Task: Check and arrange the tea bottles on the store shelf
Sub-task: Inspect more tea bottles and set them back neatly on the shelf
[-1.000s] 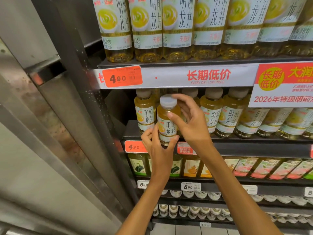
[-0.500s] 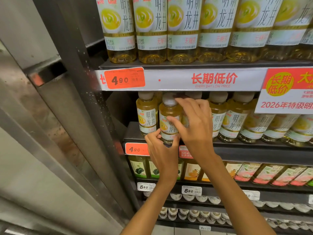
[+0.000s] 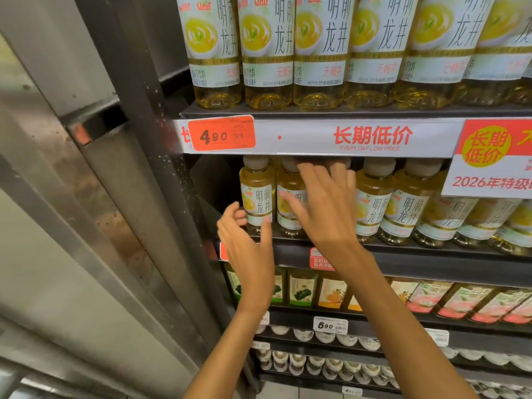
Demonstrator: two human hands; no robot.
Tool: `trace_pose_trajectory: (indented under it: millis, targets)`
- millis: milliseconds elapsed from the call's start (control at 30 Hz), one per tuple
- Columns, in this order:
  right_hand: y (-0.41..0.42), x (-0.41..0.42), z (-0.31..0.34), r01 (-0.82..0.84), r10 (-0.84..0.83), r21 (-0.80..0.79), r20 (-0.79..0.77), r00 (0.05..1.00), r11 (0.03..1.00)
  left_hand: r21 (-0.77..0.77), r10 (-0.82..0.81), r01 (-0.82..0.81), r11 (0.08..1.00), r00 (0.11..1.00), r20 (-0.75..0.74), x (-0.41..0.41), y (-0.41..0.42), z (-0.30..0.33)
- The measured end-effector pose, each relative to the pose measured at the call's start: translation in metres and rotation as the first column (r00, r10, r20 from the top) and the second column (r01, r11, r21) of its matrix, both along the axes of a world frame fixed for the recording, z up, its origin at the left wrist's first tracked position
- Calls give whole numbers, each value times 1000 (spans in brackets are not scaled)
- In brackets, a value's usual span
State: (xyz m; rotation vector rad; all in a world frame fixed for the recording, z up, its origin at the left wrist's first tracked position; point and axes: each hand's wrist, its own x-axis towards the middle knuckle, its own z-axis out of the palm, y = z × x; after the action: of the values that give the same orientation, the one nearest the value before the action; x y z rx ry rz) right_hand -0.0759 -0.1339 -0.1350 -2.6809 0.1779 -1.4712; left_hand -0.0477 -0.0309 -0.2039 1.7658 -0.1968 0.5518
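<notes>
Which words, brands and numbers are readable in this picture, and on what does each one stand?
"4.90": orange price tag.
"长期低价 EVERY DAY LOW PRICE": shelf strip.
"长期低价", "2026年特级": promo sign, cut off at the edge.
"Unif 明前龙井": small bottle.
"无糖茶": big bottle.
"5.90": white tag.
Fine print on labels and tags: too small to read.

I see clear glossy plastic bottles [image 3: 257,194] with matt pale caps [image 3: 256,163] and smooth printed labels [image 3: 257,208] that look like plastic film. The shelf [image 3: 431,253] edge looks like dark, matt painted metal. The price strip [image 3: 359,137] is glossy plastic, the orange tag [image 3: 221,134] paper. On my left the upright [image 3: 138,110] is dull speckled metal, beside brushed, stained steel panels [image 3: 57,211].
</notes>
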Motion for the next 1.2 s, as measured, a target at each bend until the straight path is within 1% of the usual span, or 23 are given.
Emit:
trace_pose_trajectory:
  millis: [33,67,133,200,233,300,367,433,500,567,600,667,733,767,800,900,967,1033,1067,1100,1133,1167,1200]
  targets:
    - [6,4,1,-46,46,-9,-16,999,999,44,10,-10,999,1000,-12,7,5,2]
    - [13,9,4,-78,78,-20,-40,996,997,105,-20,25,994,998,-51,14,9,4]
    - [25,21,9,-94,87,-51,-114,990,994,204,-127,162,965,976,-174,26,12,5]
    - [32,33,13,-90,75,-72,-189,979,993,212,-216,274,938,942,-257,31,12,4]
    - [33,37,13,-84,65,-78,-224,972,993,193,-246,299,934,934,-258,32,12,3]
    - [35,42,11,-74,49,-78,-283,958,994,152,-251,286,946,944,-214,31,11,1]
    - [36,40,11,-99,80,-56,-265,961,994,136,-214,237,962,964,-159,30,14,1]
    - [37,31,11,-181,176,-14,-170,970,983,145,-193,207,968,976,-101,27,21,-1]
    - [37,20,11,-319,326,77,-120,938,945,135,-184,188,973,982,-45,23,32,-5]
    - [38,9,10,-467,491,220,-63,869,856,112,-191,190,975,982,-2,17,42,-9]
    - [40,6,11,-525,558,323,-15,829,788,111,-201,197,974,979,23,13,46,-11]
    - [44,0,14,-593,672,553,78,736,585,107,-234,227,968,971,56,5,51,-11]
    - [48,-5,16,-586,737,735,178,652,341,63,-291,288,955,956,37,-3,55,-10]
    - [48,-7,16,-581,738,776,240,631,245,14,-336,336,942,942,13,-8,58,-9]
    - [47,-9,16,-584,717,791,299,630,183,-52,-399,397,916,917,-17,-13,61,-8]
    - [42,-13,16,-583,653,812,423,629,36,-237,-587,557,796,806,-77,-29,68,-5]
    - [36,-16,16,-535,670,834,477,570,-139,-345,-665,598,724,737,-120,-39,71,-1]
    - [27,-19,16,-458,693,830,534,485,-320,-396,-734,641,658,662,-149,-46,74,2]
    - [24,-20,17,-421,689,829,548,475,-369,-407,-765,663,628,621,-170,-49,76,5]
    - [21,-22,17,-395,682,837,542,491,-380,-412,-781,671,617,587,-214,-51,77,8]
    - [20,-23,17,-380,675,852,519,523,-361,-404,-779,668,625,564,-272,-53,77,12]
    - [21,-24,17,-373,671,873,481,564,-313,-384,-770,667,638,550,-323,-55,76,16]
    - [22,-24,16,-369,669,898,427,609,-238,-351,-755,670,654,549,-359,-57,75,19]
